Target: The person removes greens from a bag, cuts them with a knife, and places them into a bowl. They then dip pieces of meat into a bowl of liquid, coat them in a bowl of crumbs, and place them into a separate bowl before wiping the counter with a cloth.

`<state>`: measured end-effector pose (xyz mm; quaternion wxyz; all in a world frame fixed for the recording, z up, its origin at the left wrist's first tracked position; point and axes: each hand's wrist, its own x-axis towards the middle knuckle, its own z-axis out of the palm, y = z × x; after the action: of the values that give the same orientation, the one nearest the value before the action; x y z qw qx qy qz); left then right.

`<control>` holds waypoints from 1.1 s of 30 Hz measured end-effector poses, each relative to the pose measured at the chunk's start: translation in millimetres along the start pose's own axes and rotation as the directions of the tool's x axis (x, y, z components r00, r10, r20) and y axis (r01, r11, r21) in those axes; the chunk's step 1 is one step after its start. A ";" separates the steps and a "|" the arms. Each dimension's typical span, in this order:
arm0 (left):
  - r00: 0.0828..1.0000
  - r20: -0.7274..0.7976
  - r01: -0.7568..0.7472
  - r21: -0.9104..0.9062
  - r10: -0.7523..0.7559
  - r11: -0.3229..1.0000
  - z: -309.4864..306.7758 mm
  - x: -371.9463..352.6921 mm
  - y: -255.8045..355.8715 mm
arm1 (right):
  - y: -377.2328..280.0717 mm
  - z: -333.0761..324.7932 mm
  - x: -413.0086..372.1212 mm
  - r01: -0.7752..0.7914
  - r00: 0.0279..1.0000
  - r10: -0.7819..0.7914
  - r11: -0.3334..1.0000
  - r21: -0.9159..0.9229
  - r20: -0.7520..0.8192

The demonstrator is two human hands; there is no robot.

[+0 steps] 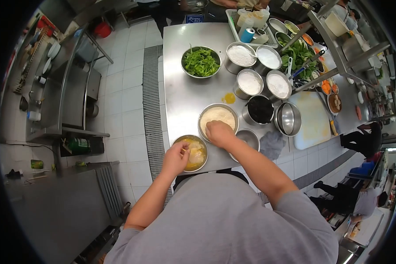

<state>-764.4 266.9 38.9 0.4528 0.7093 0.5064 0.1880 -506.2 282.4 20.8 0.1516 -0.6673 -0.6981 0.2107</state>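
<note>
My left hand point(177, 157) is at the left rim of a steel bowl point(205, 163) of yellow liquid, with pale pieces point(197, 154) in it. Its fingers are pinched together over the bowl; anything between them is too small to make out. Fingers down, my right hand point(220, 133) rests in a bowl point(238, 122) of pale crumbs point(217, 116), and its fingertips are partly hidden. Under my right forearm stands an empty steel bowl point(252, 140). A yellow spill point(228, 98) lies on the steel table beyond the crumbs.
Greens fill a bowl point(201, 62) at the back left. Containers of white powder point(249, 82) and a dark-filled pot point(260, 109) stand to the right, near stacked bowls point(288, 119), a grey cloth point(273, 144) and a cutting board point(311, 121). Other people stand beyond the table and at far right.
</note>
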 end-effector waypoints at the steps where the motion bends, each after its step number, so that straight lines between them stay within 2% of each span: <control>1: 1.000 -0.003 -0.008 0.042 0.008 0.999 0.1 0.1 1.8 | -1.4 -0.4 -0.2 0.015 0.999 -0.014 1.000 -0.024 0.043; 3: 1.000 -0.019 -0.017 0.079 0.019 0.997 -0.7 2.7 3.0 | -0.6 -6.0 4.2 0.042 0.996 -0.037 0.998 -0.056 0.086; 5: 0.986 -0.022 -0.152 0.273 0.164 0.950 -3.2 2.9 0.3 | -3.6 -25.2 7.1 -0.065 0.997 0.067 0.997 -0.042 0.039; 6: 0.987 -0.032 -0.145 0.271 0.159 0.952 -3.9 4.7 -1.2 | -2.1 -32.6 8.9 -0.055 0.997 0.057 0.997 -0.045 0.044; 8: 0.978 0.029 -0.201 0.353 0.204 0.914 -2.4 4.5 -5.9 | 7.2 -42.1 6.1 -0.009 0.992 -0.007 0.993 -0.121 -0.130; 9: 0.978 0.029 -0.201 0.351 0.204 0.914 1.8 5.9 -11.8 | 15.9 -42.4 8.4 -0.054 0.998 0.049 0.980 -0.193 -0.032; 10: 0.970 0.055 -0.241 0.384 0.238 0.892 6.8 9.7 -16.8 | 16.0 -45.8 9.7 -0.055 0.998 0.049 0.979 -0.195 -0.033; 12: 0.959 0.079 -0.280 0.413 0.272 0.867 15.5 14.4 -26.7 | 15.5 -52.2 12.3 -0.093 0.992 0.111 0.969 -0.230 0.063; 16: 0.963 0.125 -0.269 0.501 0.238 0.823 27.8 21.0 -30.2 | 13.8 -50.7 19.2 -0.208 0.968 0.231 0.957 -0.201 0.101; 18: 0.966 0.133 -0.258 0.516 0.221 0.817 32.1 24.7 -31.7 | 13.3 -53.1 20.1 -0.260 0.938 0.288 0.953 -0.159 0.194; 20: 0.974 0.156 -0.223 0.553 0.164 0.803 32.9 27.5 -29.2 | 18.8 -54.2 15.4 -0.249 0.951 0.264 0.962 -0.108 0.160; 22: 0.972 0.162 -0.231 0.559 0.169 0.796 33.5 29.4 -28.1 | 22.6 -55.3 8.1 -0.236 0.962 0.242 0.970 -0.057 0.126; 24: 0.970 0.168 -0.240 0.566 0.175 0.789 34.3 29.6 -26.9 | 23.3 -55.9 0.6 -0.058 0.990 0.043 0.992 -0.112 -0.134; 27: 0.972 0.158 -0.235 0.547 0.176 0.803 34.7 27.4 -25.1 | 7.9 -58.1 -10.3 -0.006 0.997 0.002 0.999 -0.051 -0.076; 30: 0.976 0.136 -0.216 0.527 0.169 0.822 35.7 26.5 -25.1 | 35.0 -9.2 -2.7 0.040 0.996 -0.046 0.995 -0.088 -0.073; 33: 0.971 0.138 -0.238 0.541 0.194 0.806 34.5 28.5 -25.3 | 38.8 -8.5 11.1 -0.012 1.000 0.014 0.995 -0.103 0.017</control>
<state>-741.4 278.6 -5.6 0.2225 0.8695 0.4374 0.0564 -469.0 295.0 8.1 0.1094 -0.6768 -0.7051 0.1812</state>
